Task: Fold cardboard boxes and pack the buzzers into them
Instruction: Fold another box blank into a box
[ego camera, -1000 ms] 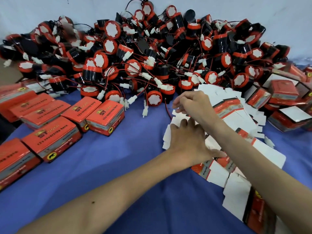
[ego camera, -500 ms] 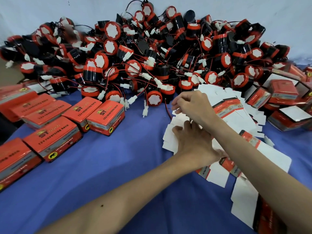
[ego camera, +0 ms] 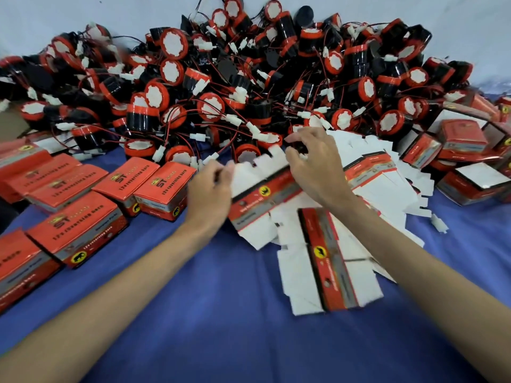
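My left hand (ego camera: 210, 193) curls round the left end of a flat red-and-white carton (ego camera: 260, 194). My right hand (ego camera: 315, 167) grips its far flaps with bent fingers. I hold it at the left edge of the heap of unfolded cartons (ego camera: 387, 194) on the blue tabletop (ego camera: 221, 313). Its print is too blurred to read. The folded boxes (ego camera: 163, 186) to my left read "ST" and "12v reversing horn". The buzzers (ego camera: 249, 87) lie piled behind.
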